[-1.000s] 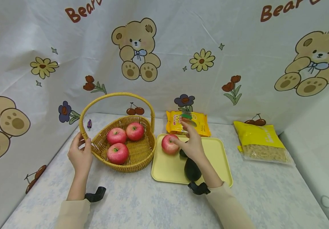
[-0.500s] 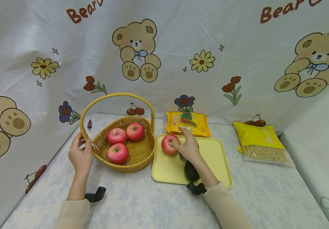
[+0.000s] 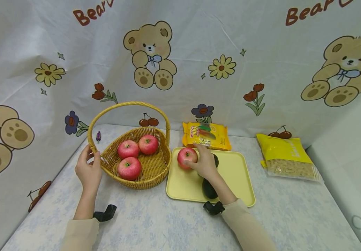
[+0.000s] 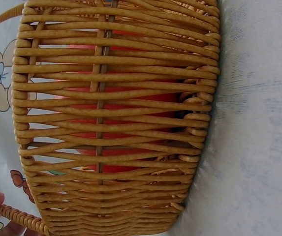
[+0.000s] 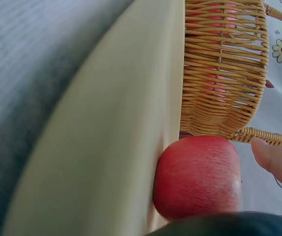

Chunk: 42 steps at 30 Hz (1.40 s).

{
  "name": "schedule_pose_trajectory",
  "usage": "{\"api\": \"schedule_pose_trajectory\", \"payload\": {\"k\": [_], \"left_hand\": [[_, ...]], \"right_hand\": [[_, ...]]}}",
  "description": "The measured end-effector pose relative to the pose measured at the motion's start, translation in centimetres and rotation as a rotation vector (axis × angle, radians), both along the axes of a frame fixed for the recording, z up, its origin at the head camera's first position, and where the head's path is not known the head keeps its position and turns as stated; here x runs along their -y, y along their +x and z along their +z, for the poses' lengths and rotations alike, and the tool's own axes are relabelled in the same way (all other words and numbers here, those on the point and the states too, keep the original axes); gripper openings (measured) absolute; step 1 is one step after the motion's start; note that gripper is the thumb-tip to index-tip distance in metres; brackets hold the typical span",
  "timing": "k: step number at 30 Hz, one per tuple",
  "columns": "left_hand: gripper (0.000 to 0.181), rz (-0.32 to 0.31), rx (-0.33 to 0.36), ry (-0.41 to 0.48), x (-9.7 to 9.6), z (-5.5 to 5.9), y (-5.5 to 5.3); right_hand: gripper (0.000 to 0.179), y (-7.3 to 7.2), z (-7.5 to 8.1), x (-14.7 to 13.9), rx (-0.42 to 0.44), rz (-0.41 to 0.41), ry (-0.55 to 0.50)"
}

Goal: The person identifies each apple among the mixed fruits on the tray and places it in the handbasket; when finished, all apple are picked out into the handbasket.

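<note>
My left hand (image 3: 87, 170) grips the base of the handle of a woven basket (image 3: 155, 167) at its left side. Three red apples (image 3: 129, 168) lie in the basket. On the pale yellow tray (image 3: 235, 174) sits another red apple (image 3: 185, 156). My right hand (image 3: 206, 164) is beside that apple, thumb in front of it and fingers spread behind. In the right wrist view a gap shows between the thumb (image 5: 278, 162) and the apple (image 5: 197, 177). Dark avocado-like fruits (image 3: 209, 190) lie partly hidden under the right hand and forearm.
Behind the tray lies a yellow packet (image 3: 219, 136) with a mango picture. A yellow bag (image 3: 288, 157) with a clear lower part lies at the right. A bear-printed cloth (image 3: 193, 42) hangs along the back. The basket stands just left of the tray.
My right hand has moved left and down, closer to the apple on the tray, and more of the upper dark fruit shows. The left hand stays at the basket handle.
</note>
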State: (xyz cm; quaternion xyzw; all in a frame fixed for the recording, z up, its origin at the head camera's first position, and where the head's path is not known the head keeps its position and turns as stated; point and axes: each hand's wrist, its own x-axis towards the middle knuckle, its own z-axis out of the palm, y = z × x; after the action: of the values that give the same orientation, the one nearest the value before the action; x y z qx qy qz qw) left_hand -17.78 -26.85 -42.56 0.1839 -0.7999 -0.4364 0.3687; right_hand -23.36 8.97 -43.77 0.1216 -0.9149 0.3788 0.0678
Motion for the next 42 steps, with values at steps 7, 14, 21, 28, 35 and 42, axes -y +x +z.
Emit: {"api": "schedule_pose_trajectory", "payload": {"k": [7, 14, 21, 28, 35, 42], "left_hand": [[0.038, -0.004, -0.007, 0.003, 0.03, -0.13, -0.09], [0.038, -0.007, -0.03, -0.009, 0.1, -0.3, -0.11], [0.038, -0.008, -0.029, -0.005, 0.01, -0.22, -0.03], [0.038, -0.004, -0.024, -0.002, -0.01, -0.22, -0.03], [0.038, -0.004, -0.019, 0.001, -0.01, -0.2, -0.06], [0.038, -0.008, -0.022, 0.004, 0.03, -0.28, -0.05]], "right_hand": [[0.075, -0.11, -0.6, 0.25, -0.044, -0.009, 0.079], [0.077, 0.12, -0.66, 0.34, -0.037, -0.003, 0.086], [0.082, 0.13, -0.64, 0.37, -0.015, -0.003, 0.123], [0.085, 0.14, -0.68, 0.44, -0.015, 0.007, 0.157], [0.084, 0.19, -0.75, 0.42, -0.043, 0.01, 0.192], [0.079, 0.13, -0.81, 0.41, -0.042, 0.002, 0.208]]}}
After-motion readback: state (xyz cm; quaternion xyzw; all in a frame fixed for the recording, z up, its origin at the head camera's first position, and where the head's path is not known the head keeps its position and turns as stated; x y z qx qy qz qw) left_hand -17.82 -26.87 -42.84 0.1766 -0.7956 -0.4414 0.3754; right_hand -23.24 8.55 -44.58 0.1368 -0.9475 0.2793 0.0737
